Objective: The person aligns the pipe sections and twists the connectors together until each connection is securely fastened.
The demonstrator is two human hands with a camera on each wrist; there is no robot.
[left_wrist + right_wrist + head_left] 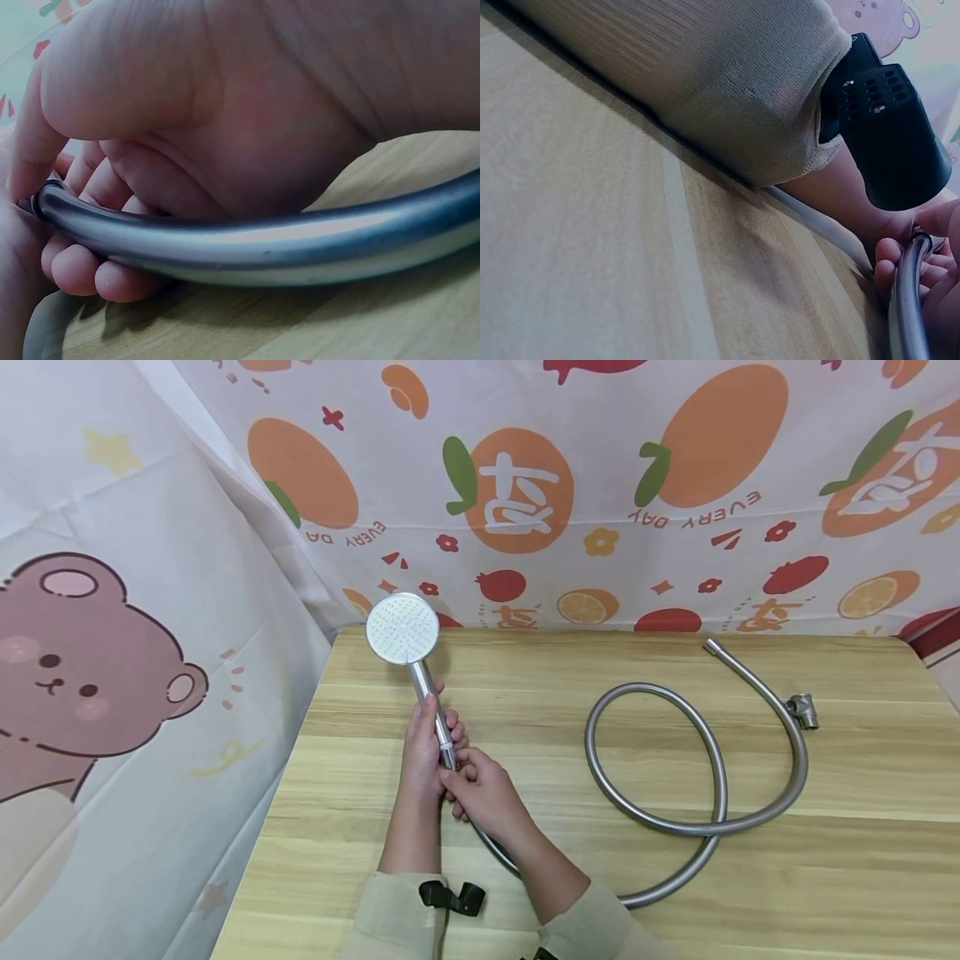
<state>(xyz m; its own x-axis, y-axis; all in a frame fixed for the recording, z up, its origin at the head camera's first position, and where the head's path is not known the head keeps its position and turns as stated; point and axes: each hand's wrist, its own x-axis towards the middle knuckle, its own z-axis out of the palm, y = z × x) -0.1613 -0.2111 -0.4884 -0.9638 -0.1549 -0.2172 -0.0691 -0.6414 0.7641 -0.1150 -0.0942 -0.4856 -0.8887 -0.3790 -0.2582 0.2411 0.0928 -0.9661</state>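
One round silver-metal shower head [402, 628] juts far-side past the left hand [423, 748] gripping it; right hand [486, 790], slanting left, pinches grey metal hose [720, 781]!

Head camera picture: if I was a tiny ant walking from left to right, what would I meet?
Printed bear → round shower face → right hand → hose loop → little metal fitting.

The head view is bright; dim wrist views seem soft, the hose [300, 251] glinting.
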